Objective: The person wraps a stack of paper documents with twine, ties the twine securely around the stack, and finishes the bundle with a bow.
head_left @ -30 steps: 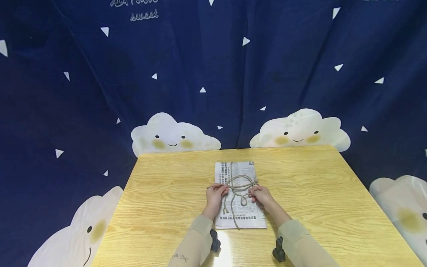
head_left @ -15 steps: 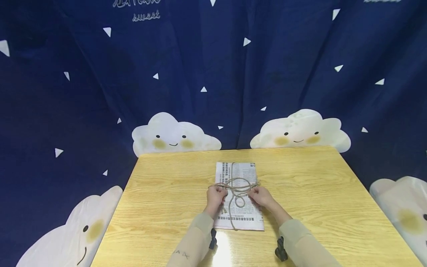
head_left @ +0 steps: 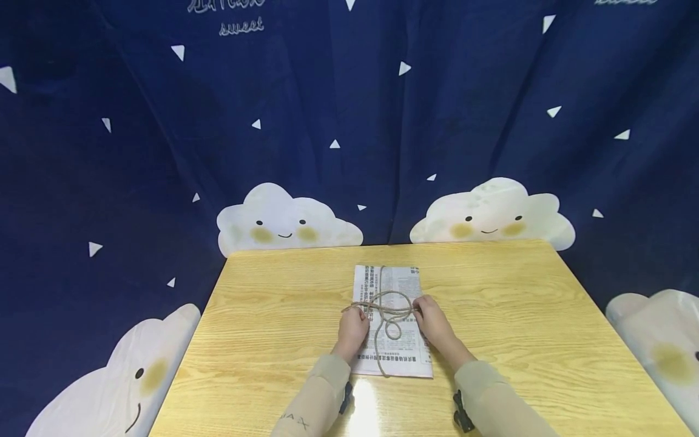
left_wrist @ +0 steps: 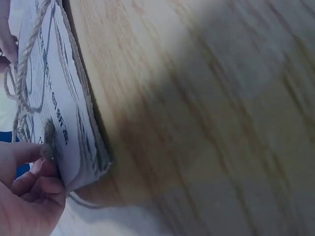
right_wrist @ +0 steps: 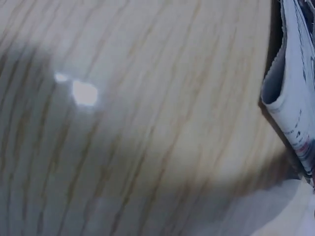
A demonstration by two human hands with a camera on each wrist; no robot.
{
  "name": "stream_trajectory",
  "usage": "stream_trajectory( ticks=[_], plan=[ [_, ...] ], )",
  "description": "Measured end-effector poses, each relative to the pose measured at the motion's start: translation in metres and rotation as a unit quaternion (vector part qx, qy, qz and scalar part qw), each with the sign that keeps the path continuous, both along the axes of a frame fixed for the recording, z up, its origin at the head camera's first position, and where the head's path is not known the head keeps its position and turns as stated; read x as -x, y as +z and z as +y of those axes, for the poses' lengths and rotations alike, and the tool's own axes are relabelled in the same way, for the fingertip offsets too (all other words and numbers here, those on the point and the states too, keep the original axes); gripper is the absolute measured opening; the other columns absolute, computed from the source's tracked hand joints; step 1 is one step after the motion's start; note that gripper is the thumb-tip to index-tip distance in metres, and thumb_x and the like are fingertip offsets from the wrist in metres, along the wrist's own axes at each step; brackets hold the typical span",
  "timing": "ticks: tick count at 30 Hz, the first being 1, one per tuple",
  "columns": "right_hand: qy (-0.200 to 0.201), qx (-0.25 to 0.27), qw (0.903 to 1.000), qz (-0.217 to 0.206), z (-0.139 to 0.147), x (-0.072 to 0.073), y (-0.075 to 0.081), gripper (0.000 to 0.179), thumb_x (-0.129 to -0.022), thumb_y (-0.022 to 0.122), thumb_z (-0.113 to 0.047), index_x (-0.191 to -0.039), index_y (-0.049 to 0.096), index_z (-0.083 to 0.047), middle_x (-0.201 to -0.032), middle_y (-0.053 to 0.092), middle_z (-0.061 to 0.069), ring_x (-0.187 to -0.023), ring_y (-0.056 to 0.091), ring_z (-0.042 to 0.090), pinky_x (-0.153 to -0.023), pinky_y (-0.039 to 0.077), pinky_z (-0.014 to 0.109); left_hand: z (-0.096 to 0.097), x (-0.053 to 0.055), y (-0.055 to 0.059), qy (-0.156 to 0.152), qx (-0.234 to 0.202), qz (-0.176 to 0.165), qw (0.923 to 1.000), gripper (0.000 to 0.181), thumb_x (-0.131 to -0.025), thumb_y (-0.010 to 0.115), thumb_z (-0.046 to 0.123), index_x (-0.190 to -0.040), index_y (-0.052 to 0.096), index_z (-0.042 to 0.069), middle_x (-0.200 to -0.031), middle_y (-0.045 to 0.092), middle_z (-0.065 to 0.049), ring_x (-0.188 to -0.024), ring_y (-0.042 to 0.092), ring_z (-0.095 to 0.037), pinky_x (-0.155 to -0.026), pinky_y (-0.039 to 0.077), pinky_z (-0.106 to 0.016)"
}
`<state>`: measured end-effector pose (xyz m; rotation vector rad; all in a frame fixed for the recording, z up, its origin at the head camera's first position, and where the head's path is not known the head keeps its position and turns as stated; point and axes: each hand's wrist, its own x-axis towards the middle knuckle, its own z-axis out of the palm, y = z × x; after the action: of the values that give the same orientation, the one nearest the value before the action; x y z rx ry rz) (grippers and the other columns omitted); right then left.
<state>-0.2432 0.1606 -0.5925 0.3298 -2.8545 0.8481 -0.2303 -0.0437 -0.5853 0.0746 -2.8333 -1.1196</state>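
A folded stack of newspapers lies on the table with a jute rope around it lengthwise and crosswise. Rope strands cross at the middle of the stack, and loose loops lie on top. At the left edge my left hand pinches the rope; the left wrist view shows a short rope end between its thumb and finger. My right hand is at the right edge, its fingertips pinching the rope there. The right wrist view shows mostly table, with the newspaper's folded edge at the right.
The wooden table extends on both sides of the stack. Behind it hangs a dark blue curtain with white triangles and smiling clouds. A dark wrist-worn device sits at the right sleeve, and another at the left.
The rope loops over the stack have become smaller and flatter. My right hand has shifted slightly up and right to the stack's edge; my left hand has moved a little lower.
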Motion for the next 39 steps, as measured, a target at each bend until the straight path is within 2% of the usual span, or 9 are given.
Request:
stream_trajectory(
  ticks=[6, 12, 16, 19, 24, 29, 33, 36, 39],
  plan=[
    [-0.003, -0.003, 0.9991, 0.043, 0.002, -0.001, -0.004, 0.008, -0.084, 0.063, -0.006, -0.09, 0.059, -0.002, -0.094, 0.053, 0.008, -0.087, 0.056, 0.022, -0.078, 0.051, 0.036, -0.003, 0.001, -0.001, -0.028, 0.021, 0.01, 0.9993, 0.021, -0.075, 0.059, 0.003, -0.061, 0.045, 0.01, -0.054, 0.041, 0.003, -0.047, 0.04, -0.011, -0.042, 0.034, -0.021],
    [-0.02, 0.019, 0.9984, 0.05, 0.012, -0.004, -0.002, 0.008, -0.087, 0.06, -0.007, -0.091, 0.059, -0.001, -0.092, 0.052, 0.007, -0.086, 0.053, 0.022, -0.078, 0.05, 0.038, -0.017, 0.002, 0.0, -0.101, 0.052, 0.025, 0.9932, 0.02, -0.079, 0.059, 0.007, -0.064, 0.045, 0.01, -0.057, 0.039, 0.004, -0.049, 0.037, -0.008, -0.042, 0.032, -0.02],
    [-0.04, 0.05, 0.995, 0.076, 0.024, -0.007, 0.003, 0.006, -0.086, 0.059, -0.003, -0.091, 0.056, 0.0, -0.091, 0.053, 0.009, -0.085, 0.053, 0.024, -0.076, 0.05, 0.039, -0.033, 0.001, 0.0, -0.154, 0.088, 0.071, 0.9815, 0.017, -0.08, 0.06, 0.008, -0.067, 0.05, 0.011, -0.058, 0.042, 0.005, -0.049, 0.037, -0.006, -0.043, 0.033, -0.018],
    [-0.057, 0.071, 0.9908, 0.099, 0.034, -0.009, 0.008, 0.005, -0.087, 0.057, -0.001, -0.091, 0.055, 0.001, -0.091, 0.053, 0.011, -0.086, 0.053, 0.026, -0.076, 0.05, 0.041, -0.046, 0.003, 0.0, -0.173, 0.105, 0.118, 0.9722, 0.014, -0.08, 0.062, 0.008, -0.069, 0.053, 0.011, -0.06, 0.046, 0.005, -0.051, 0.039, -0.005, -0.044, 0.036, -0.017],
    [-0.071, 0.093, 0.985, 0.126, 0.054, -0.013, 0.015, 0.008, -0.09, 0.053, -0.001, -0.096, 0.053, 0.004, -0.094, 0.052, 0.014, -0.085, 0.054, 0.027, -0.074, 0.051, 0.041, -0.067, 0.008, 0.001, -0.169, 0.128, 0.189, 0.9588, 0.01, -0.078, 0.062, 0.006, -0.07, 0.056, 0.009, -0.062, 0.049, 0.004, -0.053, 0.04, -0.005, -0.047, 0.038, -0.016],
    [-0.091, 0.097, 0.9816, 0.137, 0.077, -0.017, 0.02, 0.01, -0.09, 0.052, -0.001, -0.097, 0.052, 0.006, -0.096, 0.051, 0.015, -0.083, 0.054, 0.027, -0.068, 0.051, 0.039, -0.09, 0.012, 0.005, -0.15, 0.145, 0.219, 0.953, 0.007, -0.075, 0.063, 0.003, -0.072, 0.058, 0.007, -0.063, 0.054, 0.002, -0.054, 0.044, -0.006, -0.048, 0.041, -0.016],
    [-0.115, 0.096, 0.9777, 0.147, 0.094, -0.018, 0.02, 0.009, -0.09, 0.053, 0.001, -0.096, 0.052, 0.007, -0.094, 0.051, 0.016, -0.081, 0.053, 0.028, -0.064, 0.049, 0.036, -0.108, 0.01, 0.01, -0.122, 0.128, 0.209, 0.9619, 0.006, -0.077, 0.062, 0.001, -0.073, 0.059, 0.005, -0.066, 0.056, 0.0, -0.055, 0.048, -0.007, -0.049, 0.044, -0.018],
    [-0.137, 0.099, 0.9748, 0.146, 0.106, -0.02, 0.018, 0.008, -0.09, 0.052, 0.001, -0.096, 0.052, 0.006, -0.094, 0.05, 0.016, -0.081, 0.052, 0.027, -0.062, 0.047, 0.028, -0.121, 0.008, 0.012, -0.099, 0.105, 0.194, 0.9704, 0.006, -0.079, 0.061, 0.0, -0.075, 0.06, 0.004, -0.067, 0.057, -0.002, -0.056, 0.05, -0.008, -0.048, 0.044, -0.018],
    [-0.156, 0.107, 0.9724, 0.137, 0.115, -0.023, 0.016, 0.008, -0.091, 0.051, 0.0, -0.096, 0.052, 0.006, -0.096, 0.05, 0.016, -0.082, 0.052, 0.028, -0.06, 0.043, 0.021, -0.133, 0.006, 0.011, -0.08, 0.094, 0.186, 0.9748, 0.005, -0.081, 0.06, 0.0, -0.077, 0.061, 0.003, -0.068, 0.057, -0.002, -0.056, 0.05, -0.008, -0.048, 0.044, -0.017]
  ],
)
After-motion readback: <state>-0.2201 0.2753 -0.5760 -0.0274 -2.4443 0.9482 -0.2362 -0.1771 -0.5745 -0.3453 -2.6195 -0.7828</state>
